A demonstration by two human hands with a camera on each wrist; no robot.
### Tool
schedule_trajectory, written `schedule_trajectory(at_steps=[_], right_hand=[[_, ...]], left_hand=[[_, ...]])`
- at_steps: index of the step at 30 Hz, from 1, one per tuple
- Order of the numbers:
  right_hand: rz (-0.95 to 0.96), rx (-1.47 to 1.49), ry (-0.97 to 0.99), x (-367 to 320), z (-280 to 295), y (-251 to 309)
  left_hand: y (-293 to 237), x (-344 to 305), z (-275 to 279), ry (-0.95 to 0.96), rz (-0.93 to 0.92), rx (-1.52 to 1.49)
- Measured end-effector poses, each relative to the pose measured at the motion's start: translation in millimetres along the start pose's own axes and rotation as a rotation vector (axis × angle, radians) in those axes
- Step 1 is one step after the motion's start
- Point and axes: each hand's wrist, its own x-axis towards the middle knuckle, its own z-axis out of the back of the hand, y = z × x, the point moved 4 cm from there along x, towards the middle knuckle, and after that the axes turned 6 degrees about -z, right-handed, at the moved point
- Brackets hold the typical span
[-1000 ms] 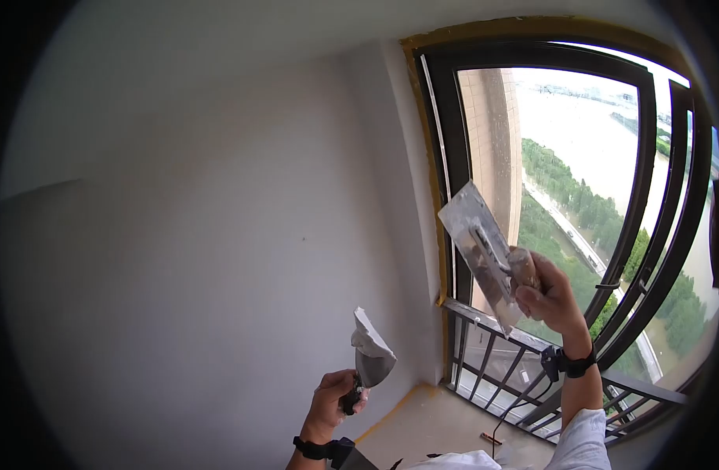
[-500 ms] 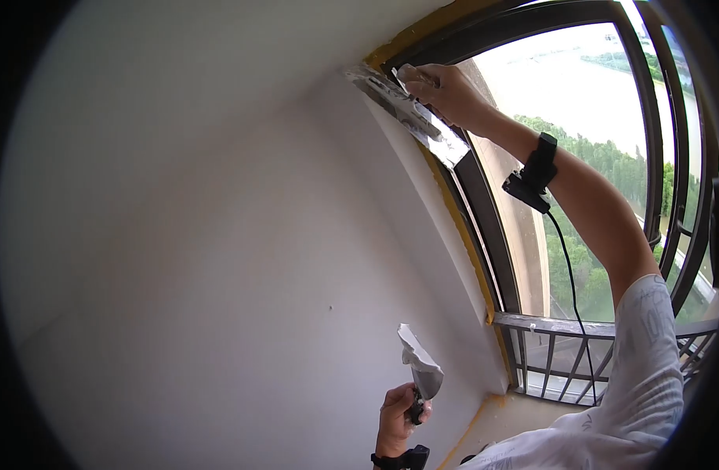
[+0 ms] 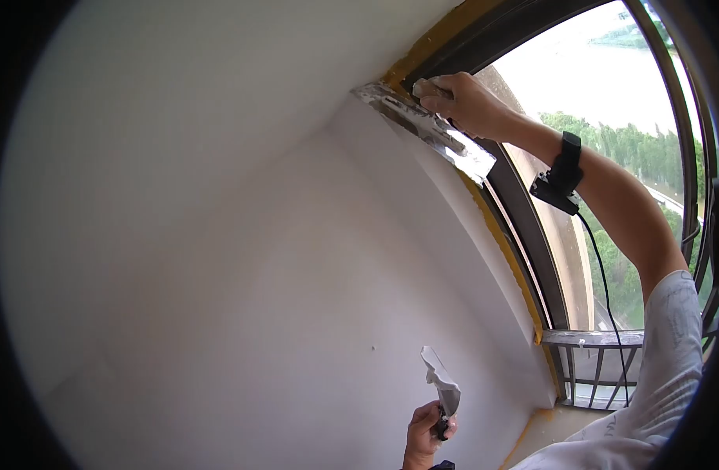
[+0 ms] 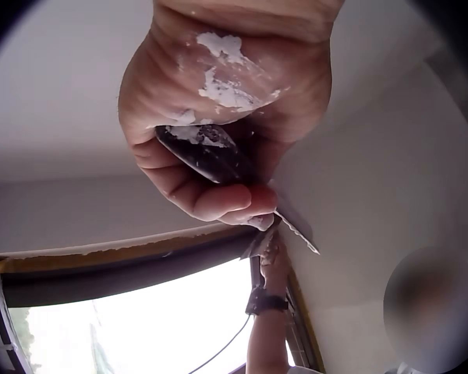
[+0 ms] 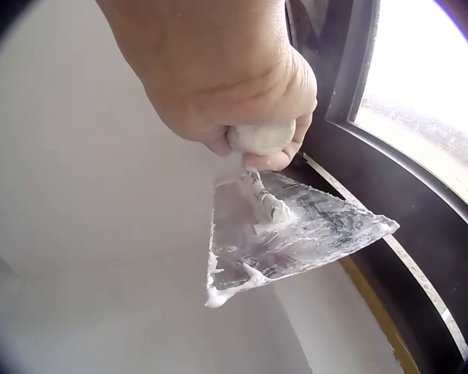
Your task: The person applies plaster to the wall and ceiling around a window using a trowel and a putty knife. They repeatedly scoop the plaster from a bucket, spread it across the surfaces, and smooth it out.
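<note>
High at the upper corner of the window recess, my right hand (image 3: 470, 107) grips the rounded handle of a plastering trowel (image 3: 422, 125). Its flat metal blade lies along the narrow wall strip beside the window frame. In the right wrist view, white plaster coats the edges and the handle mount of the trowel (image 5: 312, 226). Lower down, my left hand (image 3: 423, 427) holds a putty knife (image 3: 450, 399) upright, a lump of white plaster on its blade. The left wrist view has the fingers curled round its dark handle (image 4: 210, 156), with plaster smeared on the palm.
A dark window frame (image 3: 524, 211) edged with yellow tape (image 3: 496, 227) curves down the right side. Below stands a metal railing (image 3: 602, 368). A black cable (image 3: 606, 290) hangs from the right wrist's camera. The white wall (image 3: 297, 313) fills the left and meets the ceiling above.
My right hand has raised the trowel from before the window to the upper recess corner. The head view has tilted upward; the left hand still holds the putty knife, now further right in view.
</note>
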Motion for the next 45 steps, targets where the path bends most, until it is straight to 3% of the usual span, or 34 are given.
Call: schedule_trajectory(at_steps=[1, 2, 3, 9, 14, 17, 19, 21, 23, 29, 31, 33, 36, 40, 41, 45], right_hand=[[0.077, -0.073, -0.016, 3, -3, 0], [-0.09, -0.095, 0.098, 0, 7, 18], [-0.114, -0.096, 0.168, 8, 13, 26], [-0.088, -0.292, 0.295, 5, 21, 61], [-0.109, -0.236, 0.313, -35, 7, 22], [-0.305, -0.247, 0.343, -76, -2, 1], [-0.218, -0.256, 0.322, -102, -10, -24], [-0.326, -0.241, 0.321, -134, -10, -38], [-0.251, -0.187, 0.335, -161, -12, -66], [-0.301, -0.257, 0.521, -238, 0, -97], [-0.557, -0.144, 0.404, -248, 13, -78], [-0.61, 0.16, 0.307, -254, 14, -73], [-0.638, 0.509, 0.513, -252, -24, -90], [-0.716, 0.802, 0.758, -267, -50, -44], [-0.72, 0.931, 0.838, -269, -52, -32], [-0.697, 0.916, 0.909, -280, -57, 8]], left_hand=[[3, 1, 5, 0.032, 0.018, -0.022], [4, 2, 7, 0.048, 0.027, -0.011], [5, 3, 8, 0.039, 0.033, -0.019], [-6, 2, -18, 0.087, 0.074, -0.067], [-15, 3, -37, 0.064, 0.1, -0.035], [-16, 3, -33, 0.029, 0.103, -0.002], [-15, 5, -33, 0.142, 0.13, -0.06], [-14, 5, -41, 0.16, 0.131, -0.067], [-21, 3, -56, 0.183, 0.1, -0.07], [-27, -1, -72, 0.176, 0.11, -0.073], [-22, -7, -60, 0.177, 0.122, -0.057], [-17, -14, -50, 0.105, 0.104, -0.105], [4, -2, -15, 0.04, 0.25, -0.13], [21, -4, 1, -0.078, 0.232, -0.187], [17, -2, -3, -0.065, 0.224, -0.211], [3, 6, -21, 0.116, 0.229, -0.215]])
